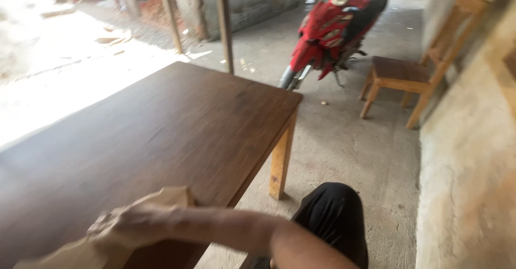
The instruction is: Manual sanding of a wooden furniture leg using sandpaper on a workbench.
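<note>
Overexposed daylight upper left; motion blur throughout.

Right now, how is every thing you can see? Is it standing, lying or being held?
Right hand: pressed flat on the brown sheet, blurred.
Brown sheet: lying on the table's near edge, under the hand.
Wooden table: standing, top otherwise bare.
Red motorbike: parked, leaning.
Wooden chair: standing by the wall, seat empty.
Left hand: not in view.
</note>
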